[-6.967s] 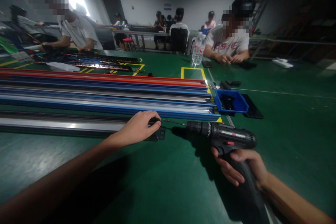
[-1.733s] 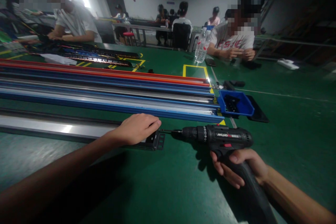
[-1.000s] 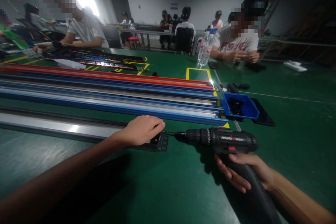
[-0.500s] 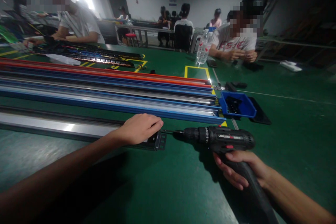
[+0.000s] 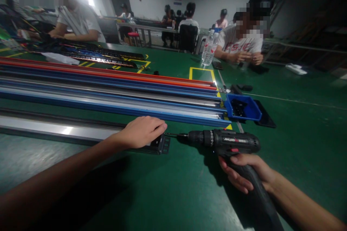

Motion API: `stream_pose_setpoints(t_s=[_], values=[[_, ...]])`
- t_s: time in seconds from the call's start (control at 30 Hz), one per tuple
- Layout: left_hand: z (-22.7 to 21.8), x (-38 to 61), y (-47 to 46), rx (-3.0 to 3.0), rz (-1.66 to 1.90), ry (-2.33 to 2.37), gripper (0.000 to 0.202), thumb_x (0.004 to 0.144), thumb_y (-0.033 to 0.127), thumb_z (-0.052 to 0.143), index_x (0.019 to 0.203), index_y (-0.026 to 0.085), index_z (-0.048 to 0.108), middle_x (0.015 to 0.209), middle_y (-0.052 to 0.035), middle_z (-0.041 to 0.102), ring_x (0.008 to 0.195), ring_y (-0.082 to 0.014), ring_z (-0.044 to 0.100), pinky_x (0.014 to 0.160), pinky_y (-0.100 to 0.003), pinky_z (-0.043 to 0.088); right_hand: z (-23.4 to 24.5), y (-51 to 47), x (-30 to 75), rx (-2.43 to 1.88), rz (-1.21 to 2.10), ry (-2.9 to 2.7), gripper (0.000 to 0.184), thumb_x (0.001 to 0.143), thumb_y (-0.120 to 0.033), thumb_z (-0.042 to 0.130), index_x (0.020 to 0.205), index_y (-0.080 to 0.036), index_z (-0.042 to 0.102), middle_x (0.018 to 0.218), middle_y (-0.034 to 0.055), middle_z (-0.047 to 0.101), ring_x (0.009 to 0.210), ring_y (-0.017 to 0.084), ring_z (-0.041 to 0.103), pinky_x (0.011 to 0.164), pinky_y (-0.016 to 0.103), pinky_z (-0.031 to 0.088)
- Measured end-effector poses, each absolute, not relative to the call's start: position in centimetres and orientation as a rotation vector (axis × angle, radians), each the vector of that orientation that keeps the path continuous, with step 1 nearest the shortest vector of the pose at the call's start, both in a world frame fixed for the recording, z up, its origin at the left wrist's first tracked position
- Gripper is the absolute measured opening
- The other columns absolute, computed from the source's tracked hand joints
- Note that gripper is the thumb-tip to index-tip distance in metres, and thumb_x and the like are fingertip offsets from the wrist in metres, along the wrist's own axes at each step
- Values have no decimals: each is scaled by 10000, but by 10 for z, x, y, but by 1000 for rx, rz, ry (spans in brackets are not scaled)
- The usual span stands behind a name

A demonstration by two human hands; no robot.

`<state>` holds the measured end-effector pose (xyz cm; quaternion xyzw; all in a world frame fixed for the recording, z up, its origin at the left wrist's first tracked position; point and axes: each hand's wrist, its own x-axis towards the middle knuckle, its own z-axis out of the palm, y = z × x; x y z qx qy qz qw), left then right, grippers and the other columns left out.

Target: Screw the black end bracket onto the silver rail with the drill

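My left hand (image 5: 142, 131) rests, fingers curled, over the right end of a long black and silver rail (image 5: 67, 131) on the green table (image 5: 176, 195). A black end bracket (image 5: 162, 144) sticks out from under the fingertips. My right hand (image 5: 248, 173) grips the handle of a black cordless drill (image 5: 227, 142). The drill lies level, its bit (image 5: 172, 135) pointing left and touching the rail's end at the bracket.
Behind the rail lie several long blue, silver and red rails (image 5: 108, 90). A blue bin (image 5: 242, 108) with black parts stands at their right end, beside a black tray (image 5: 264, 115). Water bottles (image 5: 208, 48) and seated people (image 5: 241, 39) are at the table's far side.
The drill has moved left since seven seconds ago, so its bit now meets the rail's end. My left hand has stayed on the rail end.
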<state>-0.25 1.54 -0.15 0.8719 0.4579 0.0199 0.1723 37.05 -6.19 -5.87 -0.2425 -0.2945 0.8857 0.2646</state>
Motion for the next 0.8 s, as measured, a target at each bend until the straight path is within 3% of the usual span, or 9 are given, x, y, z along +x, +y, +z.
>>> stream_pose_setpoints(t_s=[0.53, 0.8], values=[[-6, -4, 16, 2477, 79, 1288, 496, 1062, 497, 260, 893, 229, 641, 969, -30, 733, 877, -231, 661, 748, -339, 426, -58, -60, 371, -644, 2411, -790, 269, 944, -271, 575, 1006, -50, 714, 718, 40, 651, 392, 43, 506, 464, 193, 533], [-4, -3, 16, 2483, 46, 1305, 492, 1061, 489, 268, 945, 222, 665, 1049, -49, 747, 938, -243, 666, 780, -345, 434, -54, -60, 369, -605, 2420, -808, 281, 948, -264, 569, 1062, -48, 707, 761, 47, 654, 414, 35, 502, 491, 189, 544]])
